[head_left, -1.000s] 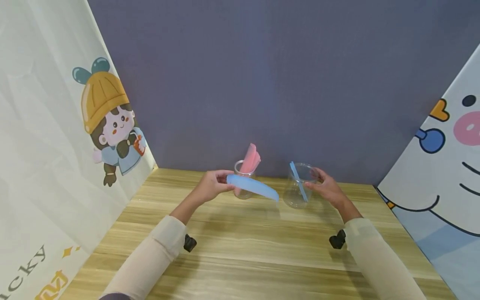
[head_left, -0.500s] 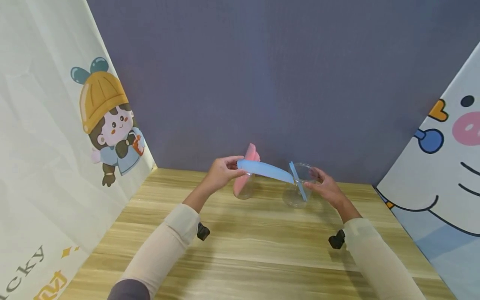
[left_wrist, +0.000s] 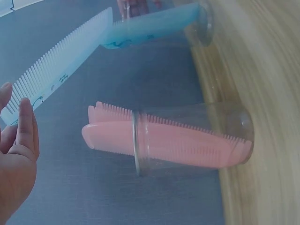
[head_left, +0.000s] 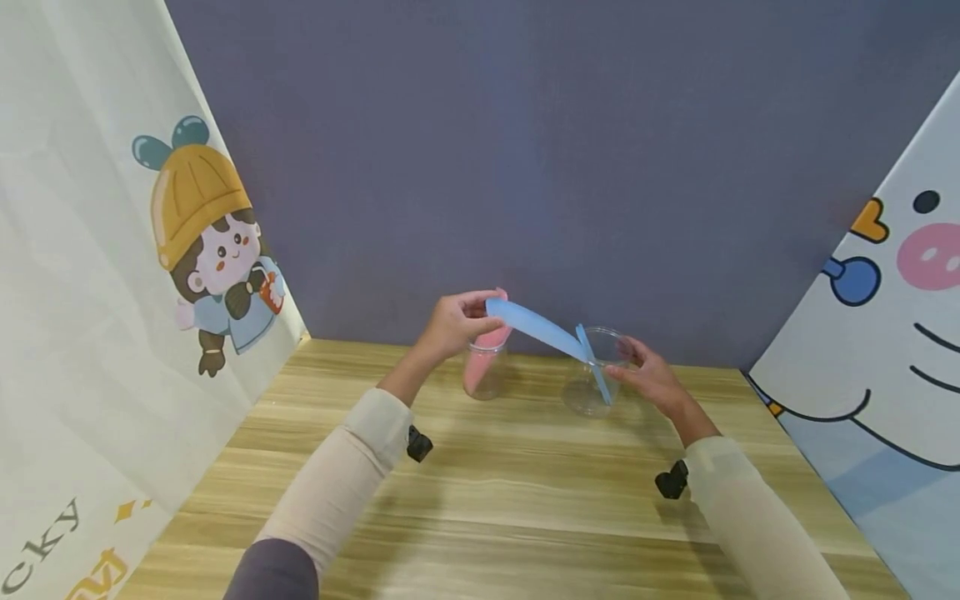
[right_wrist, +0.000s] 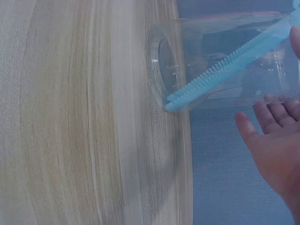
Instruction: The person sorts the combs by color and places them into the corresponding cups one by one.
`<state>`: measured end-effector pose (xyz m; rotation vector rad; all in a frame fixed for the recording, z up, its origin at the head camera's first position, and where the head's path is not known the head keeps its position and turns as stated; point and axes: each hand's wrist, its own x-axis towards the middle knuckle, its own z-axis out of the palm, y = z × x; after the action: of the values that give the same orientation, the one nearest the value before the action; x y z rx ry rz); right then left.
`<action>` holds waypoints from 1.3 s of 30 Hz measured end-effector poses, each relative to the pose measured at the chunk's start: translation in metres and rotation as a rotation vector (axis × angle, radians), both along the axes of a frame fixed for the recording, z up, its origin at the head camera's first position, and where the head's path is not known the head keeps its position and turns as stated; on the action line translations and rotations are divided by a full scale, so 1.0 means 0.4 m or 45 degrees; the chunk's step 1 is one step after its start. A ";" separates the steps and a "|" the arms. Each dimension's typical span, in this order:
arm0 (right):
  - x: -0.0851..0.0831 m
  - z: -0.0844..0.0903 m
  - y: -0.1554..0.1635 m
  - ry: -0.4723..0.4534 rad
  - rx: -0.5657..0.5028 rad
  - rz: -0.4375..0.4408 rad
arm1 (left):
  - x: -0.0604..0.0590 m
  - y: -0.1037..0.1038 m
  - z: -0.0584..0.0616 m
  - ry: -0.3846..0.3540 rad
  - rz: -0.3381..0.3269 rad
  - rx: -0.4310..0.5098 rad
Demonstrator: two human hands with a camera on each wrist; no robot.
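Note:
My left hand [head_left: 453, 323] pinches one end of a light blue comb [head_left: 534, 327] between thumb and fingers. The comb slopes down to the right, its far tip at the rim of a clear plastic cup [head_left: 576, 400]. Around that cup's right side, near the rim, my right hand [head_left: 651, 377] holds it with thumb and fingers. Blue combs [right_wrist: 225, 70] lean inside this cup, seen side by side in the right wrist view. Behind and below my left hand stands a second clear cup [left_wrist: 241, 122] with pink combs [left_wrist: 173, 140] poking out of its top.
Both cups stand at the back of the wood-grain table [head_left: 487, 483], close to a dark grey-blue wall [head_left: 450, 150]. Printed white panels flank it, a cartoon child [head_left: 213, 250] on the left panel and a pink-snouted cartoon face [head_left: 930, 258] on the right.
My left hand has risen and moved right with the blue comb, from in front of the pink combs' cup to the other cup's rim. The right hand keeps its place on its cup.

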<state>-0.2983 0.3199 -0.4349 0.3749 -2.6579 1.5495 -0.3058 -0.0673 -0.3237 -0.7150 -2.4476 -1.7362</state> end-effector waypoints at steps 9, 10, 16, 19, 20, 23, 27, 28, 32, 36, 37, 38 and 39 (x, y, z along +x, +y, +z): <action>-0.005 0.003 0.000 0.026 0.023 -0.005 | -0.007 0.010 0.031 0.025 -0.016 0.002; -0.005 0.004 -0.001 0.026 0.017 -0.006 | -0.007 0.013 0.034 0.027 -0.018 -0.003; -0.006 0.006 -0.005 0.023 -0.006 -0.008 | -0.011 0.030 0.047 0.052 -0.048 0.006; -0.007 0.008 -0.004 0.027 -0.007 0.005 | -0.012 0.042 0.053 0.067 -0.046 0.007; -0.007 0.009 -0.004 0.024 -0.014 0.001 | -0.012 0.047 0.054 0.077 -0.046 0.004; -0.004 0.013 -0.002 0.022 -0.012 0.000 | -0.015 0.068 0.055 0.105 -0.045 -0.004; -0.001 0.015 -0.003 0.009 -0.009 0.000 | -0.022 0.101 0.048 0.123 -0.031 -0.022; -0.001 0.014 -0.003 0.007 -0.010 0.002 | -0.023 0.109 0.046 0.122 -0.025 -0.026; 0.000 0.005 -0.002 -0.002 -0.023 0.002 | -0.026 0.143 0.039 0.110 -0.012 -0.033; 0.001 0.000 0.000 -0.002 -0.025 0.004 | -0.031 0.173 0.030 0.084 0.008 -0.016; 0.001 -0.001 0.000 -0.004 -0.024 0.004 | -0.033 0.180 0.027 0.080 0.015 -0.012; 0.002 -0.001 0.000 -0.009 -0.027 0.004 | -0.036 0.187 0.024 0.080 0.021 -0.008; 0.002 0.000 0.000 -0.012 -0.027 0.005 | -0.038 0.194 0.021 0.083 0.029 -0.007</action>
<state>-0.2973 0.3198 -0.4349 0.3726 -2.6473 1.5830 -0.3211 0.0101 -0.3154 -0.7299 -2.4091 -1.6714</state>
